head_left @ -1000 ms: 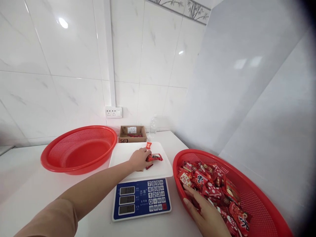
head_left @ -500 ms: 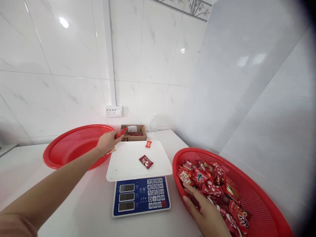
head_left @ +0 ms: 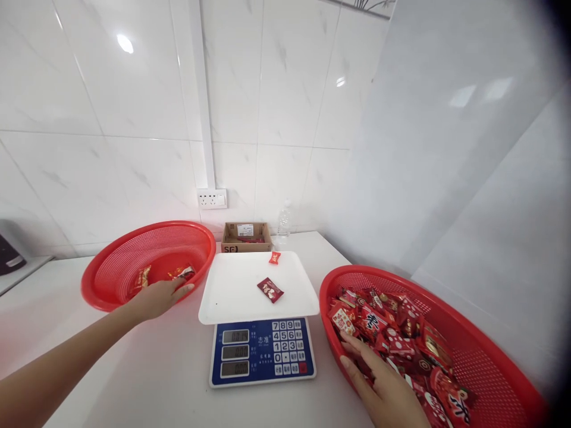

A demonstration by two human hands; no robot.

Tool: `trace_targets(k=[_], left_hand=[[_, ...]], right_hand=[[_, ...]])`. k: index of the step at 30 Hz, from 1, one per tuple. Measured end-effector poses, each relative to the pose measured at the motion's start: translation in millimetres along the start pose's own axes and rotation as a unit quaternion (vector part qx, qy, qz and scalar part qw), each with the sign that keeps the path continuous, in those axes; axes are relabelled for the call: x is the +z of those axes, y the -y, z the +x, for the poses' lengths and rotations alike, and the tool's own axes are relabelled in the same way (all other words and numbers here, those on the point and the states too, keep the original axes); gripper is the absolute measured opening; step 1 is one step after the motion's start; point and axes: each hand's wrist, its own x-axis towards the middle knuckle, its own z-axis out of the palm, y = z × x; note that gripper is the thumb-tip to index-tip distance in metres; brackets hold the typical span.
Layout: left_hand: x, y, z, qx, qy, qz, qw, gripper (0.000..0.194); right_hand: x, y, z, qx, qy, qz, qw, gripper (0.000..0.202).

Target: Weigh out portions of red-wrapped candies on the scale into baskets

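Observation:
My left hand (head_left: pixel 163 297) reaches over the near rim of the left red basket (head_left: pixel 100 279), thumb apart from the fingers and nothing held. Just beyond its fingers lies a red and white packet (head_left: pixel 185 272); a gold and red packet (head_left: pixel 143 277) sits left of it. My right hand (head_left: pixel 379 380) rests with fingers spread at the near edge of the right red basket (head_left: pixel 482 351), touching the pile of red packets (head_left: pixel 397 342). Between the baskets, the white tray of a blue scale (head_left: pixel 223 297) holds a dark red packet (head_left: pixel 270 290) and a small red packet (head_left: pixel 275 258).
Behind the scale stand an open cardboard box (head_left: pixel 227 246) with red items inside and a clear plastic bottle (head_left: pixel 284 220). A wall socket (head_left: pixel 212 199) is above. Part of a dark object (head_left: pixel 9 252) shows at the far left. The wall closes in at the right.
My left hand has moved from beside the cardboard box to the left basket and let go of the red packet it held. The scale's top reading has changed. The view has shifted slightly.

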Motion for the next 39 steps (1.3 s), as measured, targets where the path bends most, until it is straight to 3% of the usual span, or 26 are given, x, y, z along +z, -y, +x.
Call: trace_targets(k=[3, 6, 9, 14, 18, 21, 24, 27, 31, 39], left_hand=[[-1.5, -5.8, -1.0, 0.012, 0.041, 0.059, 0.997, 0.052], [-3.0, -26.9, 5.6, 0.020, -0.008, 0.040, 0.999, 0.058], [3.3, -66.2, 15.8, 0.087, -0.016, 0.015, 0.996, 0.068], [26.4, -141.3, 47.3, 0.272, 0.083, -0.029, 0.958, 0.089], [43.2, -181.4, 90.8, 0.274, 0.070, -0.017, 0.959, 0.096], [51.2, -198.4, 120.2, 0.245, 0.040, -0.004, 0.969, 0.087], [56.3, -207.0, 135.0, 0.216, 0.003, 0.013, 0.976, 0.062], [59.1, -207.8, 135.1, 0.201, -0.037, 0.028, 0.978, 0.039], [57.1, -199.7, 123.5, 0.206, -0.053, 0.040, 0.976, 0.034], [38.8, -177.4, 83.7, 0.217, -0.022, 0.027, 0.975, 0.026]], right_hand=[[0.3, 1.1, -1.6, 0.008, -0.002, -0.002, 1.000, 0.049], [-0.3, 4.1, -2.2, 0.024, 0.003, -0.002, 1.000, 0.052], [-1.3, 6.7, -1.7, 0.028, 0.006, -0.002, 1.000, 0.054], [-1.3, 5.5, -1.5, 0.022, 0.006, 0.003, 1.000, 0.054], [-0.3, 1.6, -1.3, 0.016, 0.009, 0.001, 1.000, 0.052], [0.4, 0.1, 0.1, 0.001, 0.005, -0.003, 1.000, 0.049], [0.8, 1.5, 0.9, -0.013, -0.007, -0.007, 1.000, 0.046], [1.2, 3.2, 0.0, -0.013, -0.010, -0.013, 1.000, 0.046], [1.9, 1.7, -1.8, -0.016, -0.004, -0.021, 1.000, 0.047], [2.2, 3.0, -1.8, -0.013, -0.013, -0.016, 1.000, 0.048]])
